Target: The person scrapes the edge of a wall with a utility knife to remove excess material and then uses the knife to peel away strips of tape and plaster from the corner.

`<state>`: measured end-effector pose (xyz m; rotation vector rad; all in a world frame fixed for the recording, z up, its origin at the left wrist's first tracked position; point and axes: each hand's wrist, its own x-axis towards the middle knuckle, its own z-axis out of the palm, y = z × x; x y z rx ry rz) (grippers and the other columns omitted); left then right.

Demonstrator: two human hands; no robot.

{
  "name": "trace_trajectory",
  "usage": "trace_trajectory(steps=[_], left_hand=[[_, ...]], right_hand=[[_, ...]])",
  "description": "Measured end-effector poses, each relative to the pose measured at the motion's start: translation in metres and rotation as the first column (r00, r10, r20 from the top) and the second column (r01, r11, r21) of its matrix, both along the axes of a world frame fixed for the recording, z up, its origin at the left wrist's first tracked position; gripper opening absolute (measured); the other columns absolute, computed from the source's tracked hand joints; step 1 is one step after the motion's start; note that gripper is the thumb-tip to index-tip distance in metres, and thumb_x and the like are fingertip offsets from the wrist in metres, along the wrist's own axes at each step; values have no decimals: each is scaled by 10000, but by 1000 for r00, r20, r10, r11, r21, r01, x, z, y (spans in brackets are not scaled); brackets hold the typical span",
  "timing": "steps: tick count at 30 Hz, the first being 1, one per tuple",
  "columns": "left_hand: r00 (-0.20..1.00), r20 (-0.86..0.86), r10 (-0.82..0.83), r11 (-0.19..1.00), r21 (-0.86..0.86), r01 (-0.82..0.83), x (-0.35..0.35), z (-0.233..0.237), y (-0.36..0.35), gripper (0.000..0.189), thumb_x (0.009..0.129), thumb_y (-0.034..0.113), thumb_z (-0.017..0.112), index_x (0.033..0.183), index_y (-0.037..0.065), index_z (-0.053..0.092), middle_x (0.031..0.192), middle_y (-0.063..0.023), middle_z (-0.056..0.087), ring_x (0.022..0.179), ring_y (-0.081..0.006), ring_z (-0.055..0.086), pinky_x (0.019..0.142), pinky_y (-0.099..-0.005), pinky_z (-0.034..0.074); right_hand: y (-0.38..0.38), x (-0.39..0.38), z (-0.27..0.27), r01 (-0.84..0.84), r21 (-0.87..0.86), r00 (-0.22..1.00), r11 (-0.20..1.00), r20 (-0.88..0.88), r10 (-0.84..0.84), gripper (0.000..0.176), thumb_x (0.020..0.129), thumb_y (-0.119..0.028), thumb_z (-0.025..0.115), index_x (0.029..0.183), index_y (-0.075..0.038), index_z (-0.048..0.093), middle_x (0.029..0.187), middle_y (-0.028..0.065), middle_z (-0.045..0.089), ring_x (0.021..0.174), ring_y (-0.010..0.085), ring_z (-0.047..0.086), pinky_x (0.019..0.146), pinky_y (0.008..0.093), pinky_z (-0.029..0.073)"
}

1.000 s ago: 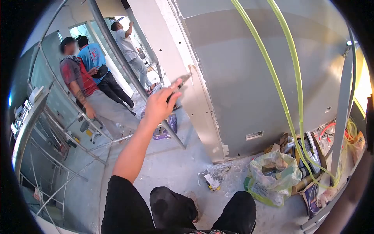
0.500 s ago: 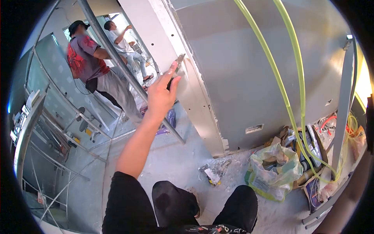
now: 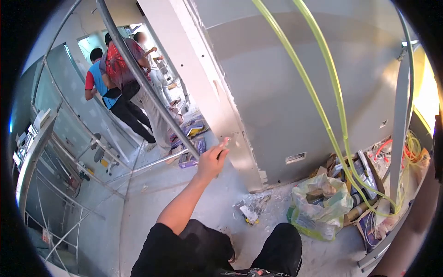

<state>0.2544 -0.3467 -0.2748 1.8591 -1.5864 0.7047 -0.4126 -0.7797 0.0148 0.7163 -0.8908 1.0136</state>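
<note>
My left hand (image 3: pixel 213 160) is at the lower part of the pale wall end (image 3: pixel 226 117), index finger pointing at the surface. Its fingers are closed round a slim tool that looks like a putty knife; only a dark bit of its handle shows between them, and the blade cannot be made out. Small screw marks and a patch of filler dot the wall end. At the right edge a forearm (image 3: pixel 406 231), apparently my right one, runs upward; its hand lies outside the visible picture.
A metal scaffold pole (image 3: pixel 147 85) slants close to my left hand. Yellow-green hoses (image 3: pixel 318 101) hang before the grey wall (image 3: pixel 272 92). Below stand an open plastic bag (image 3: pixel 320 203) and debris (image 3: pixel 253 207). Several people (image 3: pixel 122 69) are in the background.
My left hand has gone down the wall end, from its upper part to near the bottom. The camera view has shifted slightly. Another person in blue and red now shows behind the scaffold.
</note>
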Motion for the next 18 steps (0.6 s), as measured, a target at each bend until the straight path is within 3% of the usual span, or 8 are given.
trace_trajectory(steps=[1, 3, 9, 10, 12, 14, 16, 18], left_hand=[[999, 16, -38, 997, -73, 39, -2, 12, 2, 456, 952, 145, 704, 1402, 161, 632, 818, -143, 669, 684, -336, 655, 612, -420, 517], [998, 41, -41, 986, -163, 48, -14, 48, 6, 449, 957, 123, 702, 1399, 106, 625, 784, -130, 650, 665, -317, 635, 607, -415, 499], [983, 181, 9, 971, -237, 34, 6, 160, -15, 433, 960, 161, 704, 1387, 157, 639, 835, -153, 686, 713, -357, 657, 624, -430, 512], [973, 230, 7, 972, -232, 47, 8, 170, -16, 435, 959, 169, 705, 1388, 171, 639, 855, -158, 697, 730, -366, 665, 634, -436, 517], [975, 219, 27, 984, -178, 13, 8, 181, -14, 431, 958, 175, 705, 1384, 173, 642, 875, -160, 706, 742, -366, 673, 645, -437, 523], [977, 208, 49, 993, -115, -25, 5, 188, -14, 427, 957, 181, 706, 1380, 175, 645, 894, -162, 715, 753, -366, 681, 655, -438, 529], [981, 190, 45, 992, -124, -22, 1, 187, -13, 421, 955, 155, 705, 1372, 129, 650, 1018, -207, 727, 829, -402, 688, 738, -425, 539], [982, 183, 46, 986, -163, -15, 3, 174, -19, 433, 957, 169, 706, 1385, 142, 641, 980, -193, 726, 806, -390, 690, 711, -428, 540]], right_hand=[[8, 7, -1, 10, -9, 1000, 1000, 4, -10, 618, 915, -513, 594, 1200, 33, 645, 962, 199, 695, 754, 345, 693, 584, 463, 551], [17, 29, -6, -120, -39, 982, 992, 140, 124, 616, 918, -512, 603, 1197, 35, 643, 946, 184, 693, 739, 344, 685, 587, 456, 551], [-2, 19, -3, -47, -101, 986, 994, 155, 63, 571, 933, -506, 602, 1198, -2, 642, 971, 198, 689, 737, 334, 672, 591, 446, 550], [6, 16, -2, -42, -105, 986, 994, 157, 58, 571, 933, -506, 602, 1198, -2, 642, 971, 198, 689, 737, 334, 672, 591, 446, 550], [28, 14, -3, 215, -66, 962, 974, -159, -223, 475, 955, -458, 590, 1161, -34, 649, 1032, 230, 685, 739, 347, 662, 574, 454, 541], [28, 18, -4, 230, -74, 961, 970, -140, -238, 442, 964, -438, 581, 1147, -41, 649, 1057, 245, 680, 741, 354, 659, 569, 458, 539], [25, 20, -9, 239, -72, 960, 968, -129, -247, 409, 973, -417, 572, 1133, -49, 649, 1081, 259, 675, 743, 360, 656, 565, 462, 537], [22, 19, -7, 98, -51, 990, 994, -101, -103, 450, 959, -422, 584, 1130, -10, 646, 1047, 253, 679, 748, 365, 662, 566, 475, 541]])
